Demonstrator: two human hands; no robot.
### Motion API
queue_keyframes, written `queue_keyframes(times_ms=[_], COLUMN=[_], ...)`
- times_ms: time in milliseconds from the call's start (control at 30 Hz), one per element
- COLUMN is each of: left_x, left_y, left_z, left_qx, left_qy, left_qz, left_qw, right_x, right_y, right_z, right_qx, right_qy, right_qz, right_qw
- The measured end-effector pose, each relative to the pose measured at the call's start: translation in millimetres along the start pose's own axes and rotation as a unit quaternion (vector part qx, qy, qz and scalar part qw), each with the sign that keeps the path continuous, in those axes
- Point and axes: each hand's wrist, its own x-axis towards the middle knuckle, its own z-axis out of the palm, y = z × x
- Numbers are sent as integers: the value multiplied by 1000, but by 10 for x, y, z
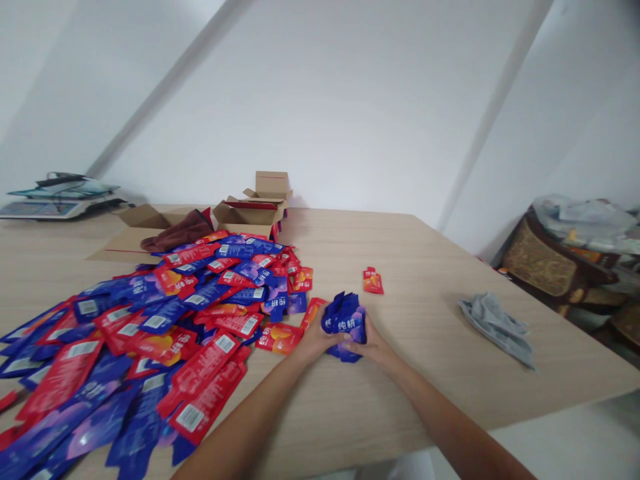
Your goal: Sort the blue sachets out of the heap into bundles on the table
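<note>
A stack of blue pouches (pixel 350 323) with white lettering is held between my two hands, just over the table. My left hand (pixel 320 337) grips its left side, thumb across the front. On the other side, my right hand (pixel 374 341) closes round the stack, its thumb also on the front face. The fingers behind the pouches are hidden. Close to my left hand lie a red pouch (pixel 280 338) with orange fruit printed on it and the large loose pile of red and blue pouches (pixel 200 300). Beyond my right hand, a single red pouch (pixel 373 281) lies flat.
Open cardboard boxes (pixel 250 215) stand behind the pile, with a dark brown cloth (pixel 179 231) over one at the left. A scale (pixel 60 205) bears flat items at the far left. A grey cloth (pixel 497 325) lies right; a patterned chair (pixel 543 257) holds plastic bags beyond the table (pixel 425 313).
</note>
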Motion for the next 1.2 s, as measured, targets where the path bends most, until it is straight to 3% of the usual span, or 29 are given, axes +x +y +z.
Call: queue_keyframes(times_ms=[100,200,267,367,433,667,833,967,1067,1200], left_x=[11,43,74,110,109,26,53,59,48,104], left_y=[-7,-24,-50,-98,-127,-144,-81,-93,-138,-150], left_z=[109,203,215,164,128,304,313,193,188,293], left_qx=[-13,15,44,76,85,53,72,72,51,14], left_qy=[41,82,77,37,39,186,118,76,88,140], left_qz=[24,43,47,21,7,2,50,28,11,-28], left_qw=[999,996,995,996,996,981,989,994,995,990], right_x=[20,18,8,1,9,56,20,1,35,122], right_y=[-2,2,6,14,28,79,-9,-45,-11,59], right_z=[60,88,75,33,21,206,204,78,57,155], right_qx=[-6,-20,-35,-47,-47,-43,-70,-94,-107,-107], right_qy=[-25,2,13,11,20,69,88,53,49,98], right_qz=[-16,-56,-76,-60,-51,-35,-85,-68,-59,-70], right_qw=[1000,998,996,997,997,996,990,992,991,987])
